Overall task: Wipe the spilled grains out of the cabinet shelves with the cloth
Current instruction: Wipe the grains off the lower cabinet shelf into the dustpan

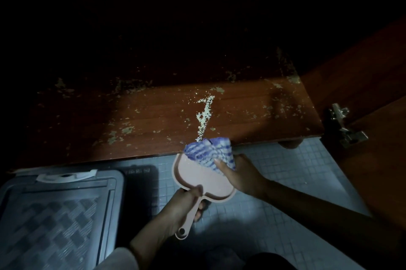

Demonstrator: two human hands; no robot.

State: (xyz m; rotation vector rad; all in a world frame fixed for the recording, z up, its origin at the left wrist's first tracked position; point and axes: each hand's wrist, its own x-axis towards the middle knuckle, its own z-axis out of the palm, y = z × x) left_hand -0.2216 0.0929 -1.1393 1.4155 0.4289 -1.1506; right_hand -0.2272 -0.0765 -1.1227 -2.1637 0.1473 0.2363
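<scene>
The head camera is looking down into a dark cabinet. The left hand is holding a pink dustpan, with its fingers curling round the handle. The dustpan's front edge is sitting right against the front edge of the brown shelf. The right hand is gripping a bunched-up blue and white cloth, with the thumb pressing on top of it. The cloth is resting at the shelf's edge, partly over the dustpan. A thin line of pale grains is running across the shelf down to the cloth. More small bits are lying scattered over the shelf on both sides. A grey plastic box lid is showing at the bottom left. A pale tiled floor is lying under the hands. The cabinet door is standing open on the right, with a metal hinge on it. The back of the cabinet is too dark to see.
</scene>
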